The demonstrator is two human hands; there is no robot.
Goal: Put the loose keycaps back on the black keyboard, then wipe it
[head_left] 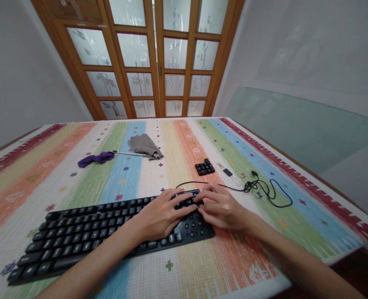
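A black keyboard (pixel 87 232) lies at a slant across the near part of the table. Its number pad at the right end shows bare switches (pixel 193 226) where keycaps are off. My left hand (pixel 160 214) lies over the keyboard with its fingers stretched toward the top of the number pad. My right hand (pixel 222 207) is bent over the same corner, thumb and fingers drawn together; whatever is between them is hidden. Just beyond sits a cluster of loose black keycaps (pixel 204 167). Beside it lies a small black-handled wire puller (pixel 227 172).
A black cable (pixel 249 186) runs from the keyboard and lies coiled at the right. Farther back are a purple cloth (pixel 96 159), a grey cloth (pixel 145 146) and a thin stick (pixel 129 154) between them. A striped tablecloth (pixel 168 265) covers the table.
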